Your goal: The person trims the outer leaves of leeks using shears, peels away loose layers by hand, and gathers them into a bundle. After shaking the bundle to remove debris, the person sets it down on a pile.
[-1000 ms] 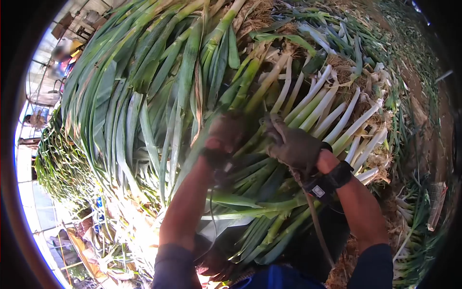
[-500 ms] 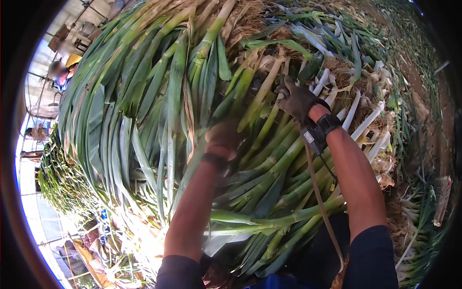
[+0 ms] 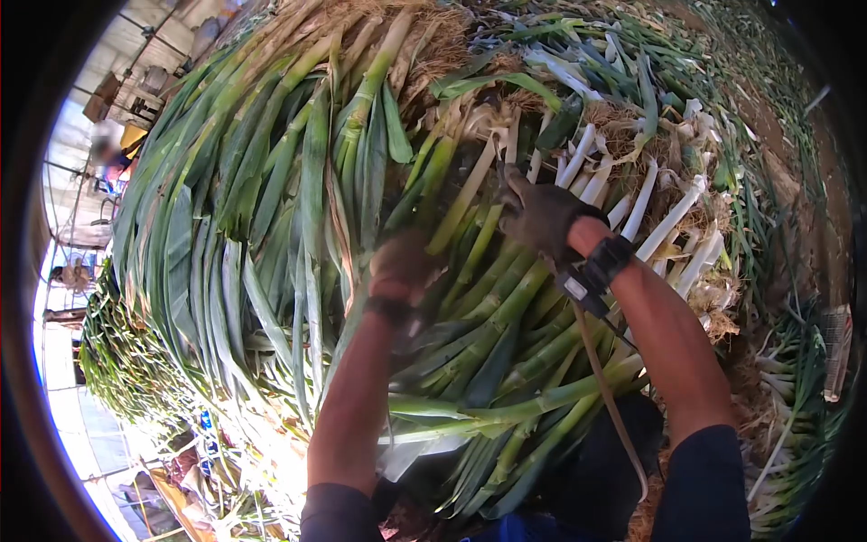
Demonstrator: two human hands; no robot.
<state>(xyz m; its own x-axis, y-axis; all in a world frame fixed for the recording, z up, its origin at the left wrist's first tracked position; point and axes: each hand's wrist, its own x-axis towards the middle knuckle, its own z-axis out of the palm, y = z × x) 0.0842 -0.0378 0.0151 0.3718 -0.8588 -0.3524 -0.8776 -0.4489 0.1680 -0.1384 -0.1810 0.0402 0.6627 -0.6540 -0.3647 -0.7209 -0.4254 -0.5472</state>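
Observation:
My left hand (image 3: pixel 406 265), in a dark glove and smeared by motion, is closed around the green part of a leek (image 3: pixel 471 188). That stalk slants up and right toward the pale root ends. Close to its pale end, my right hand (image 3: pixel 540 215), also gloved, is curled around a dark tool (image 3: pixel 578 287) with a beige hose (image 3: pixel 607 397) hanging from it. A thin dark tip shows beyond the fingers; most of the tool is covered by the hand. Under and around both hands lie more leeks (image 3: pixel 506 312), their green leaves crossing each other.
A thick layer of leek leaves (image 3: pixel 208 271) drapes across the left. Stripped white leeks (image 3: pixel 668 217) with roots lie beyond my right hand. More leeks (image 3: pixel 777 443) line the lower right, near a piece of printed paper (image 3: pixel 837 352). A person (image 3: pixel 107 155) is far off at upper left.
The view has shifted slightly. The leek in my left hand and my right hand have both come a little lower in the picture. Both hands stay closed.

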